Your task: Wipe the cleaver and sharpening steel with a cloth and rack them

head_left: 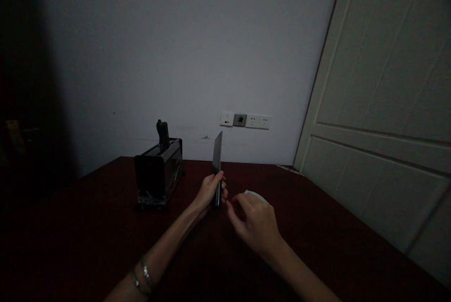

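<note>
My left hand (pixel 210 190) grips the handle of a wide dark knife (pixel 217 152) and holds it upright over the dark red table (pixel 88 227), blade pointing up. My right hand (pixel 255 224) is just to the right of the handle, fingers curled, fingertips almost touching it. A white cloth (pixel 254 194) peeks out from behind its knuckles and seems held in that hand; most of it is hidden. Two bracelets sit on my left wrist (pixel 143 278).
A dark knife block (pixel 158 175) with one handle (pixel 162 134) sticking out of its top stands on the table left of my hands. Wall sockets (pixel 245 120) are on the back wall. A pale door (pixel 380 119) closes off the right side. The room is dim.
</note>
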Tool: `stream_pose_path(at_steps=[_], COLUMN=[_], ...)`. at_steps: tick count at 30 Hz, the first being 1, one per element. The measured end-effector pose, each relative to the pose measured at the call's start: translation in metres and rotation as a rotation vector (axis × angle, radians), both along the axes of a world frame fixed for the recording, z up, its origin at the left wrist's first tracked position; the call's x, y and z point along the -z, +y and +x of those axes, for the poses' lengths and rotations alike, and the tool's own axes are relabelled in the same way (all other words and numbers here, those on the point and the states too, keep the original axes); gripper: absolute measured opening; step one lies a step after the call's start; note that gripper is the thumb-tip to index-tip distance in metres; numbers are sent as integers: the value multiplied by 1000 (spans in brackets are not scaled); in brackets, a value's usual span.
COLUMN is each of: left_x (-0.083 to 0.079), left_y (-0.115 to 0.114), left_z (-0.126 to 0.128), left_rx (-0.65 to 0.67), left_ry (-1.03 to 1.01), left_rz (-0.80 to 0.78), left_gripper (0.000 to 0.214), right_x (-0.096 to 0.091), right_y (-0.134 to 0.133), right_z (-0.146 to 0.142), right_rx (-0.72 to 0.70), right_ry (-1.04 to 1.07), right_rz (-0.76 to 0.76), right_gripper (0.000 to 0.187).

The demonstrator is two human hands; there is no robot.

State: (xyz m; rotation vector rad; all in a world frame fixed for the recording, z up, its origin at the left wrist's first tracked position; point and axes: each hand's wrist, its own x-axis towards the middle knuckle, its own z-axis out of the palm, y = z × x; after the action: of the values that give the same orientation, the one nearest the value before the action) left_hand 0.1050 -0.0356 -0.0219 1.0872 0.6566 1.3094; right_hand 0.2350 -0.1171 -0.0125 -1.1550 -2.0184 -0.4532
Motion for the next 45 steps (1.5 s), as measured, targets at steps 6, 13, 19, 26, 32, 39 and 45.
stream_pose_path(at_steps=[6,13,19,26,32,39,45], left_x=[-7,-5,-8,-10,-43,-88,-75], left_y=[-4,-2,5,12,0,-8,6], left_z=[9,11,14,14,-5,-30,-14], left_rx=[49,66,67,36,191,-362,-133], left_ry=[-89,-66,-59,-6,471,1071,1028], left_rz=[-59,-27,-38,-70,-81,1031,1318], left_gripper=[34,36,41,57,70,29,27], right_x=[7,11,10,-10,-29,-44,-52], right_y=[9,23,30,33,35,35,34], right_z=[-6,-15,-18,-7,4,11,9], right_rx=[51,166,155,124,160,187,113], right_ry=[-41,-125,-96,5,37,37,56], right_rz=[-15,-114,-108,-47,-31,-72,-85], right_gripper=[26,29,25,26,25,29,27])
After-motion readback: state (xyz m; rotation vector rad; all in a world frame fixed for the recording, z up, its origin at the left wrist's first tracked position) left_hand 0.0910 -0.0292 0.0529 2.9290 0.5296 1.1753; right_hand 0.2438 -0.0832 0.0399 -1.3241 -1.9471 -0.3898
